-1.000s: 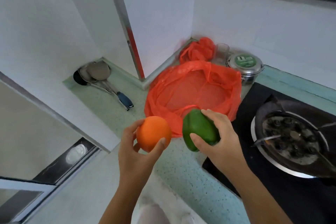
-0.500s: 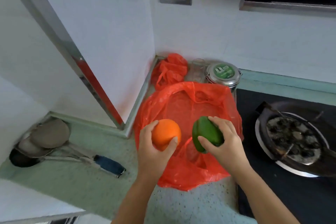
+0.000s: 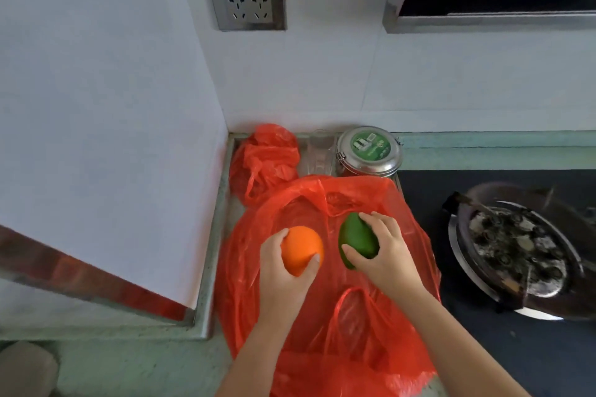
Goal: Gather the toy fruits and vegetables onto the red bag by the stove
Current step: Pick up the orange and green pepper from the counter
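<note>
I've brought both toys forward off the worktop (image 3: 129, 364). My left hand (image 3: 283, 271) grips the orange (image 3: 301, 248) and my right hand (image 3: 383, 255) the green pepper (image 3: 356, 238), now over the red bag (image 3: 354, 348). Setting them down looks next.

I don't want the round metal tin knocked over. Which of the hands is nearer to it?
Right. The right hand, gripping the green pepper, is almost straight in front of the tin; the left hand, holding the orange, sits farther left.
</note>
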